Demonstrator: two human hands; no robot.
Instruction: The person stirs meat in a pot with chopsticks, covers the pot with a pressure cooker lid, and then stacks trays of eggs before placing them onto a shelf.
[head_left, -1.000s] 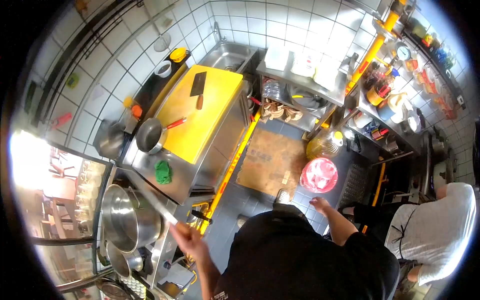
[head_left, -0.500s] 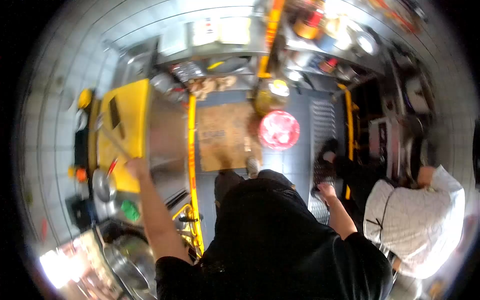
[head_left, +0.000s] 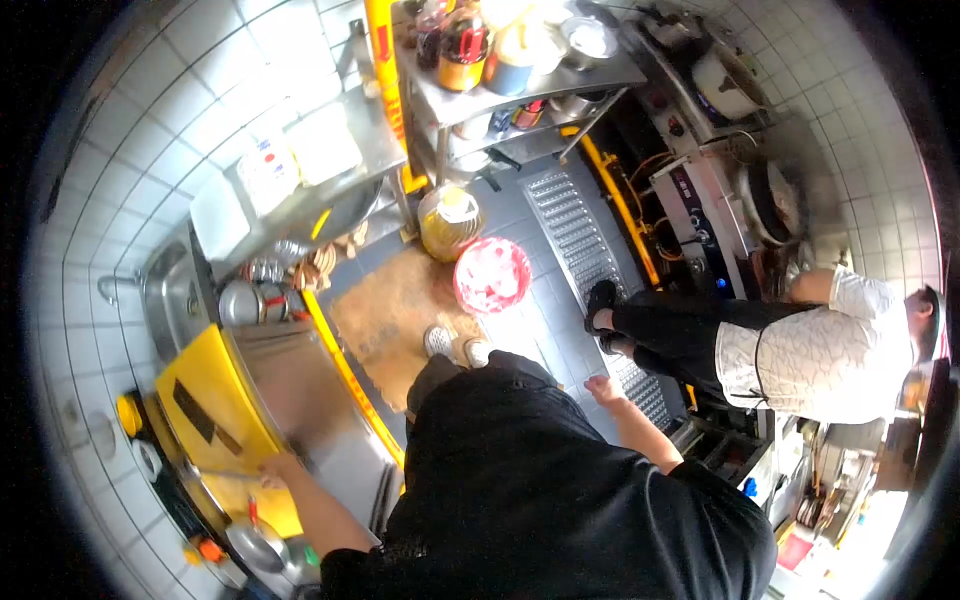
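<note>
Long utensil (head_left: 222, 472) over yellow board (head_left: 222, 378) (cleaver (head_left: 194, 412) atop), white-tiled walls (head_left: 100, 240).

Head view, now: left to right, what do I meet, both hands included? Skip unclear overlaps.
Yellow container → cleaver → left hand → pink-red tub → right hand → co-worker's white top.

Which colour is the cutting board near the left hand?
Yellow; the cutting board shows in the head view, the only one.
</note>
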